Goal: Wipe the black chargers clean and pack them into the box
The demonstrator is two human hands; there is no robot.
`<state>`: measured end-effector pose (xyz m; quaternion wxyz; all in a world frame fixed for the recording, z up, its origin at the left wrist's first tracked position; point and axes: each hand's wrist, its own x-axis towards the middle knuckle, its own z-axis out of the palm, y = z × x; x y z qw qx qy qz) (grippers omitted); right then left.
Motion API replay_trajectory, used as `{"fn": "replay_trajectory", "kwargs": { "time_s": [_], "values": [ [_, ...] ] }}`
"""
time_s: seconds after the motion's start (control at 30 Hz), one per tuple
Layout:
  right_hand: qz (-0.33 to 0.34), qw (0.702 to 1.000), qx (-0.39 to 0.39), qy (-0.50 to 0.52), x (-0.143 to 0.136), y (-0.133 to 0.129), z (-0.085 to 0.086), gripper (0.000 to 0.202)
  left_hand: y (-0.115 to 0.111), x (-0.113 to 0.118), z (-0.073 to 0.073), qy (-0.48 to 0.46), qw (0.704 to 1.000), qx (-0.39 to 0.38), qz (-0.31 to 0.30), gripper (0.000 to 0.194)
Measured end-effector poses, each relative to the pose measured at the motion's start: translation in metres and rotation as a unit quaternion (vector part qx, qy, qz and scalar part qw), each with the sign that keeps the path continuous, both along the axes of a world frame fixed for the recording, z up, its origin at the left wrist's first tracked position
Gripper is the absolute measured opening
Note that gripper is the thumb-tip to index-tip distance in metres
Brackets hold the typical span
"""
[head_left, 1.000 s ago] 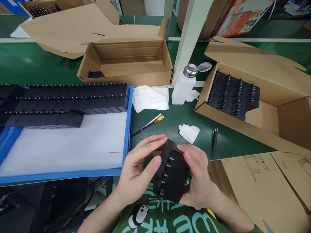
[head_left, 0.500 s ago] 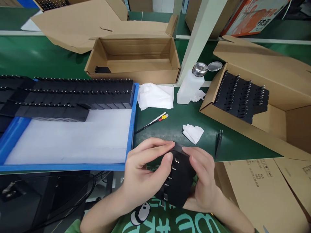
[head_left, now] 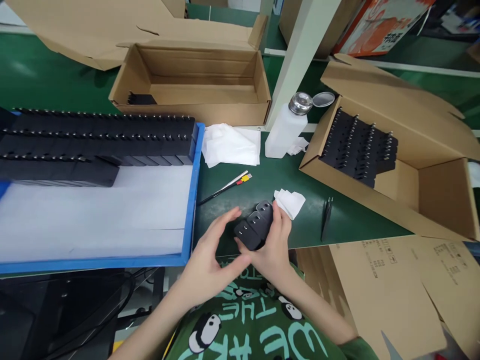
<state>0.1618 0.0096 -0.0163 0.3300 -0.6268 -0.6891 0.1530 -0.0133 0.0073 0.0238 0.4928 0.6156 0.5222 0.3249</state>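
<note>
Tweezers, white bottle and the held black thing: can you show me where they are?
Tweezers [head_left: 326, 219], head view: middle of the dark body.
White bottle [head_left: 285, 132], head view: middle of its body.
Black thing [head_left: 257, 226], head view: middle of its visible surface.

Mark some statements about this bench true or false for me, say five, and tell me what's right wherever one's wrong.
1. The right hand holds a black piece. True.
2. The left hand is a closed fist. False: the left hand is open, its thumb apart from its fingers.
3. Rows of black pieces sit in the blue-edged tray. True.
4. The tweezers lie in the tray. False: the tweezers lie on the green bench.
5. The bottle's lid is shut. False: the lid stands open.
</note>
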Motion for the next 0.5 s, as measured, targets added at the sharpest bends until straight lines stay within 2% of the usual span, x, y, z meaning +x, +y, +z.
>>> {"fn": "replay_trajectory", "kwargs": {
  "time_s": [0.07,0.17,0.27,0.37,0.43,0.5],
  "values": [
    [0.013,0.997,-0.073,0.000,0.002,-0.003,0.000,0.128,-0.004,0.004,-0.010,0.048,0.998,-0.012,-0.025,0.093],
    [0.116,0.975,-0.185,0.025,0.026,-0.002,0.017,0.127,-0.004,0.019,-0.021,0.080,0.996,0.021,-0.032,0.110],
    [0.239,0.938,-0.245,0.062,0.061,0.015,0.035,0.100,0.002,0.032,-0.027,0.111,0.991,0.075,-0.008,0.108],
    [0.306,0.915,-0.246,0.089,0.081,0.042,0.037,0.086,0.012,0.035,-0.030,0.140,0.984,0.111,0.020,0.094],
    [0.326,0.907,-0.245,0.106,0.085,0.059,0.032,0.083,0.020,0.028,-0.028,0.140,0.984,0.105,0.001,0.092],
    [0.331,0.903,-0.244,0.121,0.084,0.068,0.026,0.081,0.031,0.018,-0.024,0.145,0.985,0.085,-0.049,0.093]
  ]
}}
